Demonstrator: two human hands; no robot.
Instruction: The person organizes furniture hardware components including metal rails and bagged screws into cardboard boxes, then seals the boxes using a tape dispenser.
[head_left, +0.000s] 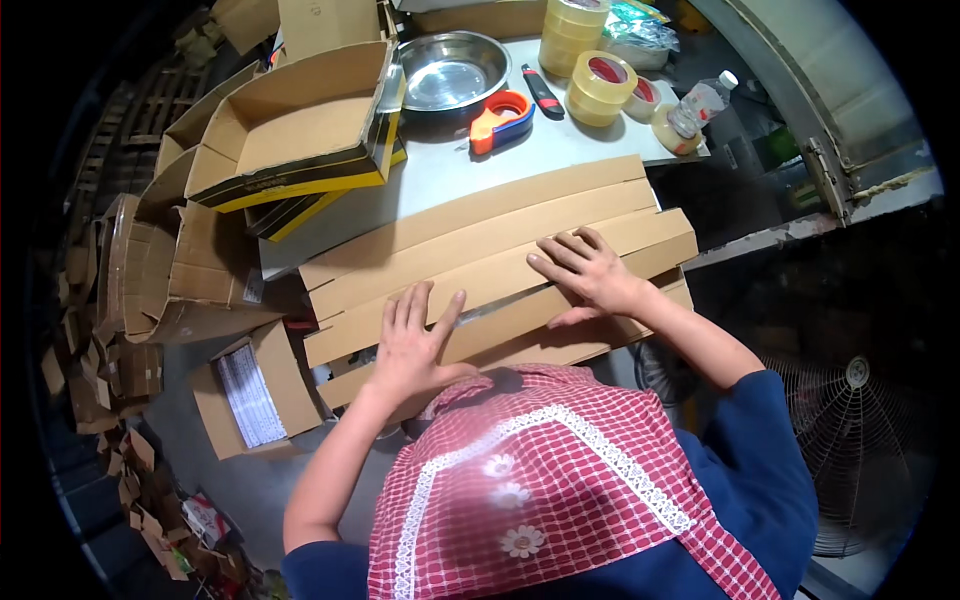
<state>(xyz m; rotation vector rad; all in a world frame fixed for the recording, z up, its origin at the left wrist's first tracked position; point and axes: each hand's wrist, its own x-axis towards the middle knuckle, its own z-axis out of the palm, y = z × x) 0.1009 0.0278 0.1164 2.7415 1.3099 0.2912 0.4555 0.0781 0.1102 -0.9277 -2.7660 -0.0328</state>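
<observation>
Both hands lie spread flat, holding nothing: the left hand [415, 340] and right hand [590, 275] press the fanned stack of flat cardboard sheets [480, 250] on the worktop [440, 170]. Even pressure should square them. At twelve o'clock sits a steel bowl [452, 72].

Flat cardboard sheets [500, 260] tan. Open box [300, 130] tan inside, black-yellow outside. Tape dispenser [502, 118] orange-blue. Tape rolls [598, 88] yellowish. Bowl [452, 72] silver. Apron [540, 480] red-white check, white lace trim, daisies.
</observation>
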